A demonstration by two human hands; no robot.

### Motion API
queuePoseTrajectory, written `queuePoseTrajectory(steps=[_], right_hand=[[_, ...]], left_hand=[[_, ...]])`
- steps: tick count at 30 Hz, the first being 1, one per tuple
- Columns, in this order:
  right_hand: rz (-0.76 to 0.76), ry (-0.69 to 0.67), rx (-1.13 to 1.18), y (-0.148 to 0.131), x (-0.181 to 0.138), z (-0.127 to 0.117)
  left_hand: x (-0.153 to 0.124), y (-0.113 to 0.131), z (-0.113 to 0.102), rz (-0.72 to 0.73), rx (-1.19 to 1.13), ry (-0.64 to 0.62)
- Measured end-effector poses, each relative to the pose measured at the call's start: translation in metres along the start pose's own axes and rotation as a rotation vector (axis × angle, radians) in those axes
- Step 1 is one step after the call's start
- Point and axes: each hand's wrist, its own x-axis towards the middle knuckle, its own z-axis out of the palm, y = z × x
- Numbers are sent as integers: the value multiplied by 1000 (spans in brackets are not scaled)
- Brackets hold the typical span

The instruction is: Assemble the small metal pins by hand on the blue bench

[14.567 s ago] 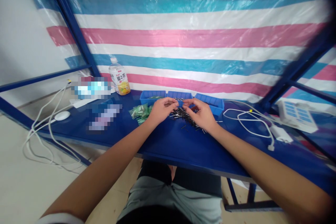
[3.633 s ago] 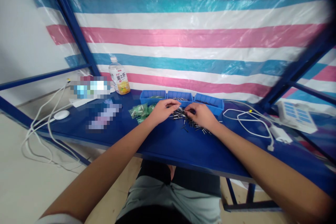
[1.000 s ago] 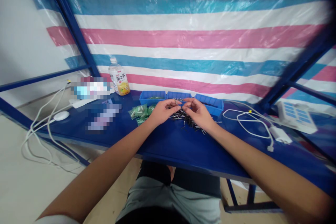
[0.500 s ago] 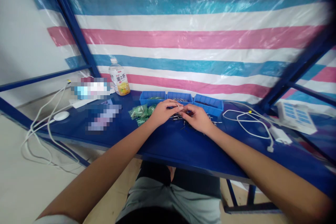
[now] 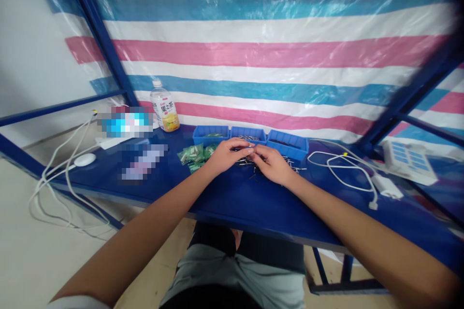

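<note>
Before the middle blue bin [image 5: 250,131], my left hand [image 5: 228,155] pinches a shiny piece [image 5: 251,145], likely light, stiff, slippery, best held endwise; whether my right hand [image 5: 272,164] grips, I cannot tell.

a blue table [image 5: 224,203] carries trays [image 5: 290,151], packets [image 5: 195,154], loose rods [image 5: 294,166], bottle [image 5: 166,108].

Left hand [image 5: 230,154] and right hand [image 5: 271,164]: bare, five-fingered type, ungloved; forearms: bare as far as visible; left sleeve [image 5: 78,302]: whitish, plain hem; lower garment [image 5: 203,275], below the near edge of the blue tabletop [image 5: 232,207]: pale grey-green, creased, with near-black leg panels [image 5: 213,239]; black rounded patch [image 5: 213,298] at the waist: too dark to identify.
</note>
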Motion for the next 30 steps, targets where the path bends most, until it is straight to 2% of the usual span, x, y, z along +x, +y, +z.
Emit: queuePoseTrajectory(steps=[5, 11, 20, 25, 30], right_hand=[[-13, 16, -35, -1, 1, -1], [29, 65, 39, 4, 1, 0], [80, -55, 160, -3, -1, 2], [65, -56, 94, -4, 0, 1], [57, -33, 1, 0, 1, -2]], left_hand=[[-1, 0, -1, -11, -38, -34], [-1, 2, 1, -12, -94, -32], [-1, -3, 1, 6, 17, 0], [-2, -2, 1, -14, -71, -7], [-2, -2, -1, -34, -112, -80]])
